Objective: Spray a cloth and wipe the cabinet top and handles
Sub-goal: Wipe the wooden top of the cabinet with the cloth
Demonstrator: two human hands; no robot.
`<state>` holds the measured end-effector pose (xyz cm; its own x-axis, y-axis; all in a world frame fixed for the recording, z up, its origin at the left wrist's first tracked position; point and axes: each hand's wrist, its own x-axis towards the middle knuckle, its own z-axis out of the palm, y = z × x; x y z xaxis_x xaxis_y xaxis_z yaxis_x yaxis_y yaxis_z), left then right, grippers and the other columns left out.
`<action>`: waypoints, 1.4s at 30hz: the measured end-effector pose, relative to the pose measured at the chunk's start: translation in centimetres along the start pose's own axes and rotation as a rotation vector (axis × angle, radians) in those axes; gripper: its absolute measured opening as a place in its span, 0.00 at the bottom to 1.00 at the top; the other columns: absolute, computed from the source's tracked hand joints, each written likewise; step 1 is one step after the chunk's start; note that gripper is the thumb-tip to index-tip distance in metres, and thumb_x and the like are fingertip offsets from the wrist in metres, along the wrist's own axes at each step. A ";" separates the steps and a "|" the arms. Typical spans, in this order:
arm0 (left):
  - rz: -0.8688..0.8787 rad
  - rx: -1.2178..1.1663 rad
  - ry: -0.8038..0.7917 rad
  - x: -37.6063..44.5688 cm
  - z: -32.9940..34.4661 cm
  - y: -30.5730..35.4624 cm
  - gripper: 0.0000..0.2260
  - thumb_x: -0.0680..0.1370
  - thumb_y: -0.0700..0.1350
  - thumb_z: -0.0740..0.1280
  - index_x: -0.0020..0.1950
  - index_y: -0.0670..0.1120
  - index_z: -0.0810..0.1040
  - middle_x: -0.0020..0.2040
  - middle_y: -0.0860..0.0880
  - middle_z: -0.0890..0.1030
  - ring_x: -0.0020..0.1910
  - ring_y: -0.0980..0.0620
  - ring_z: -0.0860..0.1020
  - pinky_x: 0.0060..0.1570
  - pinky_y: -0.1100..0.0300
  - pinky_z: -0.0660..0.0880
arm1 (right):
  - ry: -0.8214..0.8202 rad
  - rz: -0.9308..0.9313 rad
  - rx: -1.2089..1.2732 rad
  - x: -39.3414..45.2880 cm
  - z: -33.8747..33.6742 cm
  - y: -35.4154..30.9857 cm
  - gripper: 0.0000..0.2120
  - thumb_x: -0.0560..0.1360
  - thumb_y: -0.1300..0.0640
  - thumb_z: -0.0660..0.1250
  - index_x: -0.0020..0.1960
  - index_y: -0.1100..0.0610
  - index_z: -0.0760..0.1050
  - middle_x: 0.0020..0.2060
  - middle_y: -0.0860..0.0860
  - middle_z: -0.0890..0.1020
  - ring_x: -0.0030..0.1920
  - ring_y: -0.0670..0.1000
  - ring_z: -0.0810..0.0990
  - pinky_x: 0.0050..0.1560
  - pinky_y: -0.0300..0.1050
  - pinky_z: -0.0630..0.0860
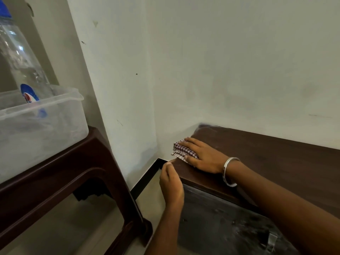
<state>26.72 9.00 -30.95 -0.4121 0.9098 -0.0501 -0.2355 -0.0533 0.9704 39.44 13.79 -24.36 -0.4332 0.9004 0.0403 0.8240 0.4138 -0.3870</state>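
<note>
At the left end of the cabinet top [276, 153], near the front corner, lies the folded cloth [181, 149], pressed flat under the straight fingers of the right hand [204, 156]. Left hand [171, 183] beside that corner, fingers curled, thumb touching the edge; cannot tell if gripping anything. Wiping of the top seems in progress: only this end covered now, the long part toward the right probably left. Handles not yet reached, judging from the cloth's place; a metal one [272, 240] partly seen low on the door. Close on the left, a brown table [82, 162] carrying a tub [55, 115] with a bottle [22, 61], narrowing the room beside the corner.
</note>
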 end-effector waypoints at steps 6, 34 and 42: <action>0.125 0.032 -0.025 0.5 0.1 -1.5 0.17 0.82 0.47 0.53 0.56 0.48 0.81 0.51 0.47 0.83 0.50 0.49 0.82 0.51 0.50 0.80 | 0.084 0.179 -0.012 4.9 -1.5 4.3 0.28 0.79 0.47 0.58 0.77 0.48 0.54 0.78 0.51 0.53 0.77 0.53 0.51 0.75 0.46 0.48; 0.188 0.045 -0.022 1.5 0.2 -2.2 0.17 0.84 0.49 0.50 0.50 0.52 0.79 0.46 0.48 0.83 0.47 0.49 0.83 0.43 0.58 0.79 | 0.170 0.365 -0.001 8.4 -3.2 8.9 0.30 0.77 0.44 0.58 0.77 0.48 0.54 0.77 0.52 0.55 0.76 0.56 0.56 0.76 0.50 0.53; 0.154 0.042 -0.035 1.3 0.2 -2.0 0.22 0.76 0.56 0.50 0.55 0.49 0.80 0.50 0.45 0.83 0.50 0.47 0.82 0.50 0.48 0.81 | 0.219 0.438 -0.009 4.0 -4.1 11.8 0.30 0.77 0.45 0.59 0.76 0.49 0.56 0.76 0.51 0.59 0.74 0.55 0.60 0.74 0.51 0.59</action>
<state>26.83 10.42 -32.90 -0.4093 0.9060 0.1077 -0.1346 -0.1767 0.9750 48.96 22.80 -25.05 0.0413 0.9968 0.0683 0.9153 -0.0103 -0.4027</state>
